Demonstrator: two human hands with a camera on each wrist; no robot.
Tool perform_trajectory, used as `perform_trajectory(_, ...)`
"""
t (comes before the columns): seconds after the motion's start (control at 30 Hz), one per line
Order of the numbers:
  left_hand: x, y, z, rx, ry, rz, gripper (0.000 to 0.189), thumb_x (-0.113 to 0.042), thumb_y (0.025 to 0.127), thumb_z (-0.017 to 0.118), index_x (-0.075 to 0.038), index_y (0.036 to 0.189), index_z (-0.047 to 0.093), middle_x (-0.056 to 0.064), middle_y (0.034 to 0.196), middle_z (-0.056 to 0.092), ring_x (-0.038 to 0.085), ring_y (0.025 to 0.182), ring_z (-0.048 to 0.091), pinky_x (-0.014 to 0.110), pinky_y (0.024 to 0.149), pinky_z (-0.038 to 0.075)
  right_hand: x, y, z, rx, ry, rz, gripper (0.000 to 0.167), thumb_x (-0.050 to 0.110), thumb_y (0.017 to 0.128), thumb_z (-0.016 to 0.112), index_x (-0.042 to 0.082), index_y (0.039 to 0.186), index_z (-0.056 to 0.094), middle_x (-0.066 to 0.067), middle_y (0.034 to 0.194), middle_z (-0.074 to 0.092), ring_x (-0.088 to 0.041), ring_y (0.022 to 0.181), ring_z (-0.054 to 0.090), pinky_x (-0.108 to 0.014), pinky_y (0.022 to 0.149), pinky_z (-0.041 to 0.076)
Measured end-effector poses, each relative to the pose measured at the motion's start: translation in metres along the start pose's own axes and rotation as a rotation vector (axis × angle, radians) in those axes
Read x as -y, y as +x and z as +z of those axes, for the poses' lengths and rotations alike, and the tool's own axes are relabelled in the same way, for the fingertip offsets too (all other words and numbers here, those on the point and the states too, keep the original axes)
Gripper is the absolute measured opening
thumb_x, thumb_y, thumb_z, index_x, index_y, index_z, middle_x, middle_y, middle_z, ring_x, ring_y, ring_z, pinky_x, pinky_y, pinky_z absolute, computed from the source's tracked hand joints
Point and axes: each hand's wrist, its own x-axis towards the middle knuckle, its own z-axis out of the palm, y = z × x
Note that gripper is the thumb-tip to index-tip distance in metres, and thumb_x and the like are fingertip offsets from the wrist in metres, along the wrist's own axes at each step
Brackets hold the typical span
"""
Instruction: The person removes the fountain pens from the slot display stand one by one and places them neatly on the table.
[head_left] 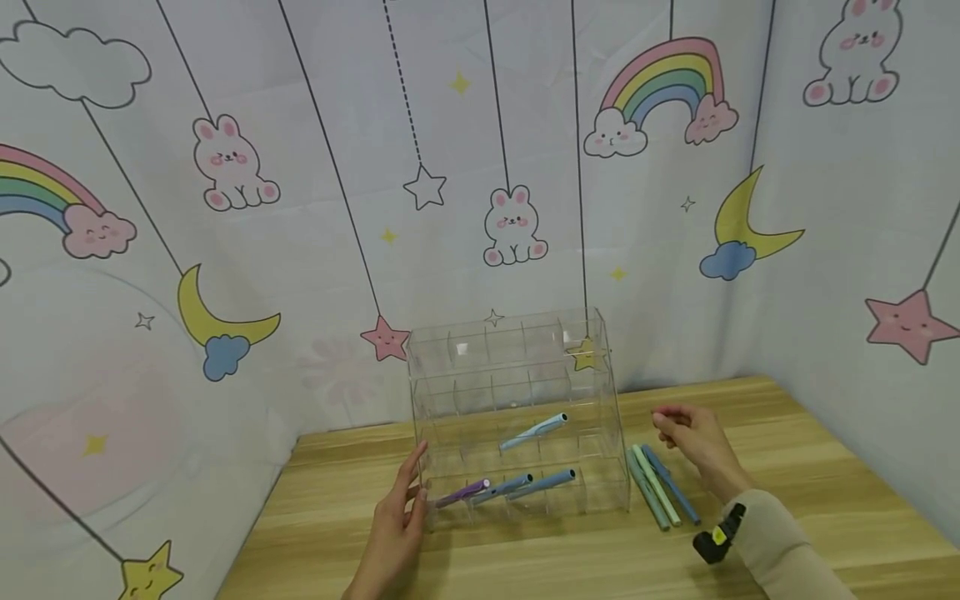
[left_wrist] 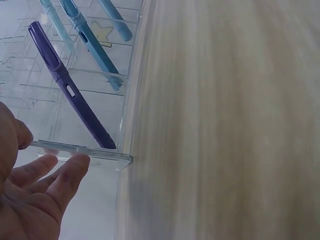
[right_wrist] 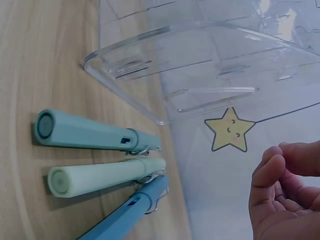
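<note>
A clear acrylic pen rack (head_left: pixel 525 379) with tiered compartments stands on the table. My left hand (head_left: pixel 396 518) grips its left side panel, thumb and fingers on either side of the edge in the left wrist view. In the lowest tier lean a purple pen (left_wrist: pixel 70 90) and two blue pens (head_left: pixel 551 483); a light blue pen (head_left: pixel 534 432) leans one tier higher. My right hand (head_left: pixel 701 446), fingers curled and thumb meeting index fingertip, hovers empty above three capped pens: teal (right_wrist: pixel 90 131), pale green (right_wrist: pixel 105 176) and blue (right_wrist: pixel 127 212).
The wood-patterned table (head_left: pixel 322 517) extends on both sides of the rack. Behind it hangs a white cloth (head_left: pixel 337 208) printed with rabbits, stars, moons and rainbows. A black strap piece (head_left: pixel 718 535) sits at my right sleeve.
</note>
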Motion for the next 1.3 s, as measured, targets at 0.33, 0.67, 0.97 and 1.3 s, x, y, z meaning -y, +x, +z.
perform_trajectory(0.33,0.001,0.000,0.000,-0.001,-0.001,-0.003,0.076,0.013,0.105,0.053,-0.024,0.168,0.035,0.029,0.167,0.042,0.060,0.115,0.070,0.025,0.065,0.066,0.023,-0.010,0.005,0.001,0.048,-0.043,0.043,0.019,0.110,0.062,-0.011,0.141,0.059,0.010,0.098,0.070,-0.005,0.085,0.064,-0.022,0.075,0.061)
perform_trajectory(0.67,-0.001,0.000,0.000,-0.003,-0.019,-0.009,0.076,0.013,0.105,0.053,-0.025,0.168,0.036,0.028,0.167,0.044,0.058,0.114,0.071,0.022,0.057,0.062,0.048,-0.021,0.020,-0.018,0.077,-0.131,0.036,0.013,0.108,0.064,-0.012,0.135,0.062,-0.005,0.103,0.073,-0.006,0.081,0.066,-0.023,0.072,0.061)
perform_trajectory(0.97,0.000,0.001,0.000,0.003,-0.019,-0.011,0.077,0.014,0.104,0.052,-0.025,0.168,0.036,0.028,0.167,0.043,0.059,0.114,0.071,0.023,0.058,0.064,0.057,-0.027,0.034,0.003,0.115,-0.147,0.035,0.012,0.107,0.067,-0.011,0.132,0.063,-0.005,0.100,0.075,-0.006,0.081,0.069,-0.024,0.072,0.061)
perform_trajectory(1.3,0.001,0.002,0.000,-0.005,-0.006,0.010,0.076,0.015,0.104,0.052,-0.022,0.168,0.036,0.024,0.170,0.041,0.059,0.115,0.070,0.022,0.053,0.062,0.065,-0.030,0.044,0.024,0.110,-0.157,0.036,0.012,0.107,0.066,-0.010,0.135,0.061,-0.015,0.108,0.078,-0.008,0.087,0.075,-0.023,0.075,0.063)
